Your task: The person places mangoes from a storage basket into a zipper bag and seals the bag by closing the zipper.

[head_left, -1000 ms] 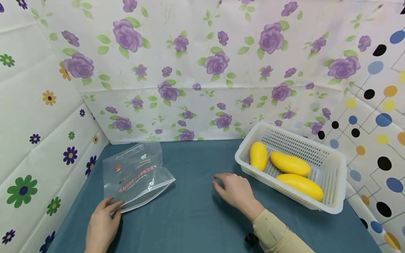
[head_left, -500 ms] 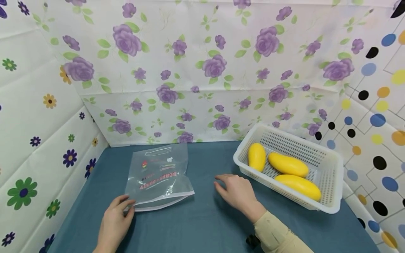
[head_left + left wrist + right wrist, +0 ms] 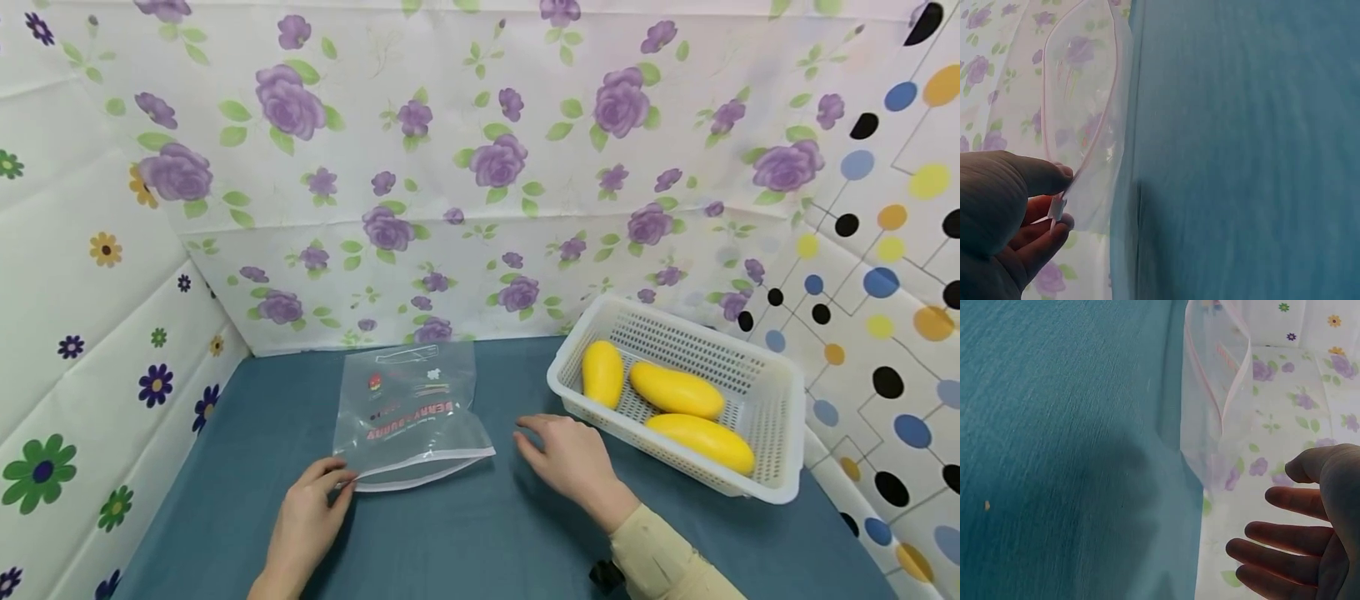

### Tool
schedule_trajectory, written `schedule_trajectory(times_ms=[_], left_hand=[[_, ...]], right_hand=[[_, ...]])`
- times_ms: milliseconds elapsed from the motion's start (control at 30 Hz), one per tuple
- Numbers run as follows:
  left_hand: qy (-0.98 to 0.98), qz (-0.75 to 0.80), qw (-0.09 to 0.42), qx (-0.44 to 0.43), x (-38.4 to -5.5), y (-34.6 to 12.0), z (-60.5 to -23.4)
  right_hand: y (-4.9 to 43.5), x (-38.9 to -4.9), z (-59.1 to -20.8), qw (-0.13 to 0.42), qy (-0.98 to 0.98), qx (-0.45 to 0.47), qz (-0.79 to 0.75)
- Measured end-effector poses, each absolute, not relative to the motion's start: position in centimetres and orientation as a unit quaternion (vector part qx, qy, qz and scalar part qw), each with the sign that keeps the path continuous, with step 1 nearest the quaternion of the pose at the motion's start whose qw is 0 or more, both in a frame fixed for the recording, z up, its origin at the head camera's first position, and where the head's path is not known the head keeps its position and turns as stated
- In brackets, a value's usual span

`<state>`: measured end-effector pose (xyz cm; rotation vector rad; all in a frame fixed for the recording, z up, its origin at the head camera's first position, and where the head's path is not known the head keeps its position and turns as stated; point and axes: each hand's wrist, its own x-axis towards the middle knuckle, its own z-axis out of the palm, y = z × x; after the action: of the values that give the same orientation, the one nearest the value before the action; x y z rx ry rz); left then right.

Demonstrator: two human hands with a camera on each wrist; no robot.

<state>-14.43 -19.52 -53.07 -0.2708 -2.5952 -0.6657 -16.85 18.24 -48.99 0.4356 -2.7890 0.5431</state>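
A clear zip bag [image 3: 408, 417] with red lettering and a white zip edge lies on the blue table, its mouth parted toward me. My left hand [image 3: 311, 517] pinches the left corner of that mouth between thumb and fingers. In the left wrist view, the zip's small slider [image 3: 1056, 208] shows at the fingers, and the bag [image 3: 1085, 94] gapes beyond them. To the right of the bag, my right hand [image 3: 573, 462] hovers with relaxed fingers and holds nothing. The right wrist view shows its fingers [image 3: 1285, 550] spread apart, with the bag's open mouth [image 3: 1219, 381] ahead of them.
At the right stands a white perforated plastic basket [image 3: 787, 417] holding three yellow mangoes [image 3: 675, 390]. A blue cloth [image 3: 465, 542] covers the table. Flowered sheeting [image 3: 450, 167] rises along the back, with patterned sheets on both sides.
My left hand has drawn the bag to the right across the table, nearer the right hand. The right hand has stayed nearly in place, and the head view has shifted slightly.
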Motion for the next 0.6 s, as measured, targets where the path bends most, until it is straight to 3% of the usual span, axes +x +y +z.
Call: schedule_trajectory(times_ms=[433, 600], left_hand=[[-0.937, -0.271, 0.200, -0.092, -15.4, -18.1, -53.5], [-0.929, -0.283, 0.214, -0.104, -15.7, -17.5, -53.7]], right_hand=[[19.2, -16.5, -48.9, 0.136, -0.963, 0.135, 0.191], [19.5, -16.4, -48.7, 0.136, -0.963, 0.136, 0.192]])
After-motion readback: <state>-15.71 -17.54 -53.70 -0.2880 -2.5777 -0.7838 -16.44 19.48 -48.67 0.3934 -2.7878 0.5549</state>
